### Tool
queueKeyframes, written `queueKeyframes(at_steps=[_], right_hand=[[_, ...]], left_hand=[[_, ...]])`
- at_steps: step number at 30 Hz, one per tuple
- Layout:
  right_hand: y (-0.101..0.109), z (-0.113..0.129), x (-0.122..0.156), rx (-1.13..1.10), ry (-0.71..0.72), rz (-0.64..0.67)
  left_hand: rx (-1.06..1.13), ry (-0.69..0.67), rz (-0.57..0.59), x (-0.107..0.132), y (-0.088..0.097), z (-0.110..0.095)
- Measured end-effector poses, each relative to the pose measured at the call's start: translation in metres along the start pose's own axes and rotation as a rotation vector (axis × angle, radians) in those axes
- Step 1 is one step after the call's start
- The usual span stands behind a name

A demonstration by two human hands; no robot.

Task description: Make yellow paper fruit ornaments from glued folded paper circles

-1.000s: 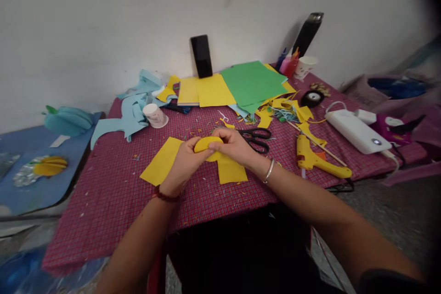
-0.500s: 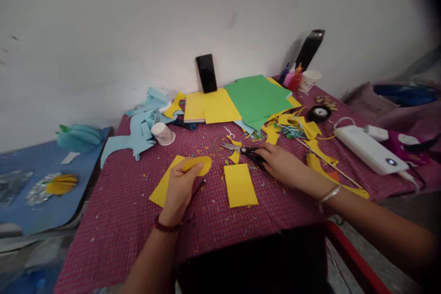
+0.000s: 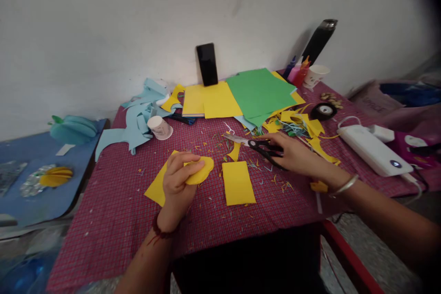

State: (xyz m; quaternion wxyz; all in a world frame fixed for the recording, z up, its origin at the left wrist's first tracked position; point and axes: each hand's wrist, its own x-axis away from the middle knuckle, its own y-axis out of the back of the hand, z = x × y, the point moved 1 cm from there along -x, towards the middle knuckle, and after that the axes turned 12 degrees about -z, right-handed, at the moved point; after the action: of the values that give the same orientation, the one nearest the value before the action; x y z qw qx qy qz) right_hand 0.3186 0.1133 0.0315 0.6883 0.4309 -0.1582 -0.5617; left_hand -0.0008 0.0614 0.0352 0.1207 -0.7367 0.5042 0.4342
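Note:
My left hand (image 3: 181,179) is closed on a rounded yellow paper cutout (image 3: 201,172), pinching it between thumb and fingers. Beneath that hand lies a sheet of yellow paper (image 3: 156,187) on the checked cloth. To the right, my right hand (image 3: 292,151) has its fingers around the black handles of a pair of scissors (image 3: 253,143), low over the cloth with the blades pointing left. A yellow paper rectangle (image 3: 239,183) rests between my hands, with a yellow paper scrap (image 3: 234,151) just above it.
Green sheets (image 3: 260,94) and yellow sheets (image 3: 220,101) lie at the back below a phone (image 3: 207,64) leaning on the wall. Blue offcuts (image 3: 129,131) and a paper cup (image 3: 160,127) stand left. On the right are tape (image 3: 324,110), a white power bank (image 3: 375,150) and a black bottle (image 3: 319,41).
My left hand has turned, its fingers now curled over the yellow cutout. The scissors have moved slightly right with my right hand. The view has shifted a little.

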Motion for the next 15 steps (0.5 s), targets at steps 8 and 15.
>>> queueKeyframes(at_steps=[8,15], right_hand=[[0.004,0.062,0.045,-0.711,-0.194,0.151],[-0.043,0.114,0.053,-1.367,-0.521,0.106]], left_hand=[[0.316,0.798,0.01,0.013,-0.01,-0.022],[-0.221,-0.55,0.154,0.006,-0.001,-0.054]])
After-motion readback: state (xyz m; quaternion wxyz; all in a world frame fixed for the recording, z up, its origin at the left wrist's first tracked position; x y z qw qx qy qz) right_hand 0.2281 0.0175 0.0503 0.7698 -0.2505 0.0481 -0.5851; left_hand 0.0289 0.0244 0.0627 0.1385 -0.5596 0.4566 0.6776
